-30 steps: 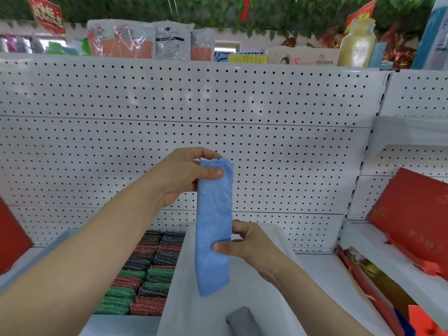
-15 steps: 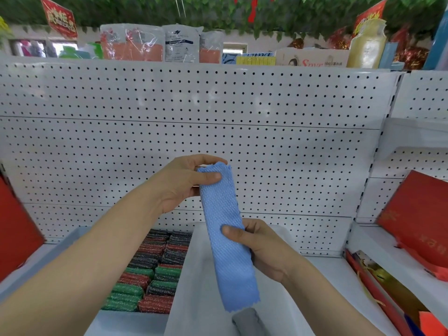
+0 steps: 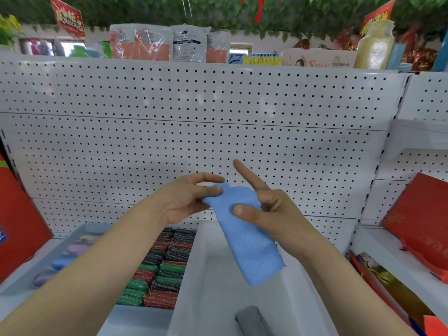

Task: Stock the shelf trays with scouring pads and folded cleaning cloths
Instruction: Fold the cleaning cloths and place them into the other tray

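Note:
A blue mesh cleaning cloth (image 3: pixel 249 243), folded into a long strip, hangs tilted over the white tray (image 3: pixel 213 287). My left hand (image 3: pixel 186 200) pinches its top end between thumb and fingers. My right hand (image 3: pixel 264 209) holds the strip's upper part with the thumb pressed on the front, while its index finger points straight up. A grey folded cloth (image 3: pixel 252 321) lies at the tray's near end. To the left, a tray (image 3: pixel 126 321) holds several red, green and black scouring pads (image 3: pixel 164 265) in rows.
A white pegboard (image 3: pixel 218 146) backs the shelf. Red boxes stand at the left edge (image 3: pixel 17 226) and on the right shelf (image 3: pixel 419 221). A far-left tray (image 3: pixel 24 282) holds blurred purple and blue items. Packaged goods (image 3: pixel 189 44) line the top shelf.
Both hands have lowered and drawn together on the cloth's upper end. The strip now tilts down to the right. My right index finger has lifted off the cloth and points up.

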